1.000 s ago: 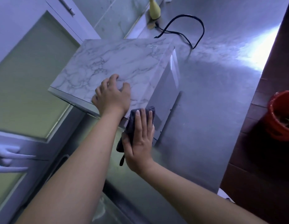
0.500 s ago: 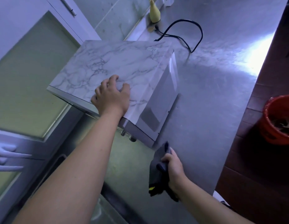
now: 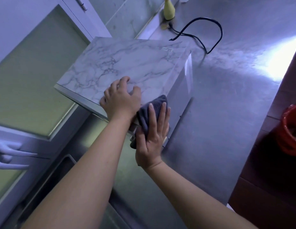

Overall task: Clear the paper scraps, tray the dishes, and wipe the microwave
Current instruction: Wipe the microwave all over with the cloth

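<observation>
The microwave (image 3: 127, 63) stood on the counter (image 3: 226, 113), the left hand (image 3: 120, 100) resting on its top near the corner with fingers arched and gripping nothing, while the right hand (image 3: 152, 138), flat and straight-fingered, pressed the cloth (image 3: 147, 111) against its side.

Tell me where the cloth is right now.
In the head view, the dark cloth sits just right of centre, pressed against the microwave's side face under the flat right hand, beside the left hand resting on top.
</observation>
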The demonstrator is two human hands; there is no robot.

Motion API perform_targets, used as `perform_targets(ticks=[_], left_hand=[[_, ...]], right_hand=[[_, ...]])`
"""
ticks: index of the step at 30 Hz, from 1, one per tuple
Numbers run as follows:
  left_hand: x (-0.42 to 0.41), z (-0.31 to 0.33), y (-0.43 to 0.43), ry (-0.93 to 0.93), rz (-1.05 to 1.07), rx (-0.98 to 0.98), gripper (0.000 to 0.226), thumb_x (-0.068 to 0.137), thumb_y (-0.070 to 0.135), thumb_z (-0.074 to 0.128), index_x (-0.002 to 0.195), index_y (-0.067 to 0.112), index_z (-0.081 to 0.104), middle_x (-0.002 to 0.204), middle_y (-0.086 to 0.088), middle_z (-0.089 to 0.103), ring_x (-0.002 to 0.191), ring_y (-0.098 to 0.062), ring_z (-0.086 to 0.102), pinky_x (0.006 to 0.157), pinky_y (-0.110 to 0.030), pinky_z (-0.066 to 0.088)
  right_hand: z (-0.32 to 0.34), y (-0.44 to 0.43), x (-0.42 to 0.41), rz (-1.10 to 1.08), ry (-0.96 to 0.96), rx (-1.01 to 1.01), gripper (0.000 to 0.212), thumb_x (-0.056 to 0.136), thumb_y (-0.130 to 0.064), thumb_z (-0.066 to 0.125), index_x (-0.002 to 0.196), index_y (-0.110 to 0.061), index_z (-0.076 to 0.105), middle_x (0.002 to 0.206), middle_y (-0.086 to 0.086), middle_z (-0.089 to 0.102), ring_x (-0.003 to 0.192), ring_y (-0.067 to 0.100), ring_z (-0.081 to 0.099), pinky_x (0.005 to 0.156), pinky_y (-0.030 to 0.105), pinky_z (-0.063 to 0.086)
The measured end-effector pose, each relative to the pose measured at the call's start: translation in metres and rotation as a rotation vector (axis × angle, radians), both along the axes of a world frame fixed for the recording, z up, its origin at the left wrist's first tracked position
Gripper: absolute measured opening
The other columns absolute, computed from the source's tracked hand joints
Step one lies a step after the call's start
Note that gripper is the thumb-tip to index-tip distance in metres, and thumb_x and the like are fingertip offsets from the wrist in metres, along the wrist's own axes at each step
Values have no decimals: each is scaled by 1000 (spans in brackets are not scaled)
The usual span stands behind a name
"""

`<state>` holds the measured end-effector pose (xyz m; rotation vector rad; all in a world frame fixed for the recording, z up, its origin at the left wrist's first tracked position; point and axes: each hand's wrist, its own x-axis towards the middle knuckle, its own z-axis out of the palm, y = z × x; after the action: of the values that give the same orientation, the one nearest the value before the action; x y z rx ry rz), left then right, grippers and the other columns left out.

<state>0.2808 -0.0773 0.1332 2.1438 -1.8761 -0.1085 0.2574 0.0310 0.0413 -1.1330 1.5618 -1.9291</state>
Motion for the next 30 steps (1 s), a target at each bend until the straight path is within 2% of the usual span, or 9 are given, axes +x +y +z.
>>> perform_targets(ticks=[5,9,13,17,20,23,25,28,30], left_hand=[[2,-4,1,-8,-11,-28,46,91,48,42,136,41,47,149,11,42,137,-20,33,114,-48,22],[2,-3,0,-6,-5,-26,46,90,48,41,135,42,47,148,11,42,137,-20,34,114,-48,23],[0,-2,1,-10,0,-24,45,91,48,41,135,42,48,147,11,43,136,-21,35,114,-48,25],[0,-1,3,-3,-4,-18,46,91,47,41,136,41,48,148,12,44,136,-21,35,114,-48,26],[0,-1,3,4,0,-23,46,91,47,42,135,41,48,147,12,44,135,-21,36,114,-47,26],[0,-2,3,-3,0,-29,45,90,47,42,134,41,49,147,13,45,135,-21,36,114,-46,26],[0,-3,2,-8,3,-27,45,90,48,42,134,42,49,147,13,45,135,-21,36,114,-46,27],[1,-2,2,-9,6,-22,48,89,50,40,135,41,49,148,12,45,135,-22,36,114,-46,26],[1,-2,2,-9,0,-38,47,90,49,42,135,39,50,148,10,46,135,-24,37,112,-46,27]], right_hand=[[-59,-2,4,-10,-254,186,57,100,-25,43,153,-29,25,166,12,6,155,27,2,125,51,6],[-87,-11,-10,78,-553,432,51,105,-30,39,146,-48,13,167,-8,-1,153,9,2,126,42,6],[-95,-25,-38,132,-854,542,49,108,-30,38,154,-41,23,163,-9,20,149,14,24,123,44,21],[-90,-35,-81,197,-1208,679,41,108,-35,38,148,-38,41,145,1,51,129,27,51,107,46,44],[-75,-27,-117,271,-1359,681,45,105,-46,39,144,-26,50,138,9,60,122,30,59,104,46,48],[-43,-15,-134,227,-1247,523,42,105,-44,40,145,-34,46,141,1,58,121,18,60,91,34,56],[-9,-12,-130,217,-967,246,41,106,-36,40,146,-44,40,152,-15,44,131,0,47,84,16,54],[23,-17,-97,251,-274,0,51,100,-30,42,148,-46,34,165,-14,18,151,-1,12,121,34,21],[23,-23,-69,227,50,33,56,96,-32,44,151,-35,37,168,-4,9,154,13,3,120,43,13]])
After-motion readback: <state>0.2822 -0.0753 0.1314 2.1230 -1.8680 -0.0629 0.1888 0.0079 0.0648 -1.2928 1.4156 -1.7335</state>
